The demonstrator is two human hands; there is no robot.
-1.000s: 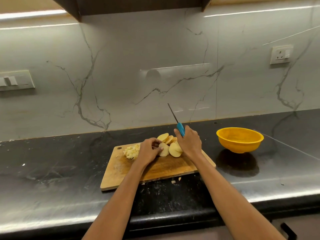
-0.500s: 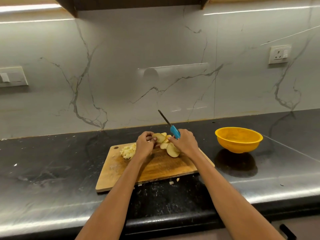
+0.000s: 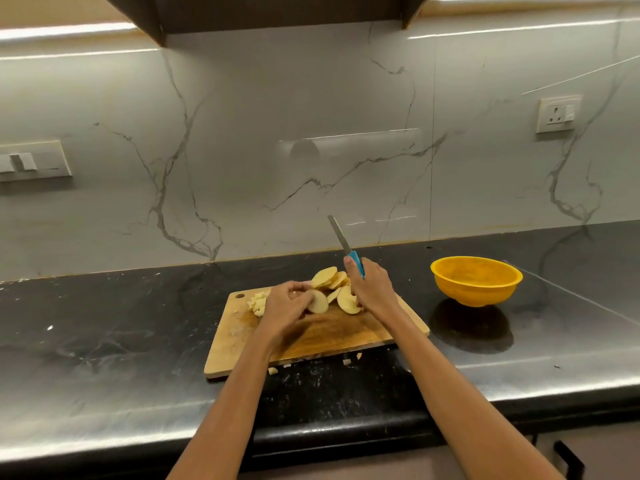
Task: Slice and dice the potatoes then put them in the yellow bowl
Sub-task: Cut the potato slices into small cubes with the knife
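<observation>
While my left hand (image 3: 289, 303) pinches one round potato slice (image 3: 318, 301) over the wooden cutting board (image 3: 346, 336), my right hand (image 3: 372, 289) grips the blue-handled knife (image 3: 346, 249), blade tilted up and away. Remaining slices (image 3: 329, 278) lie fanned between my hands; diced pieces (image 3: 258, 302) sit at the board's far left. Yellow bowl (image 3: 476, 280) stands apart to the right on the black counter (image 3: 104, 341).

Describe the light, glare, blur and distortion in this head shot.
Head view: strip lighting glares along the top of the wall and streaks the countertop; the left hand is motion-smeared, the right hand and knife are sharper; the wide lens bows the counter edge; the yellow bowl casts a dark reflection.
</observation>
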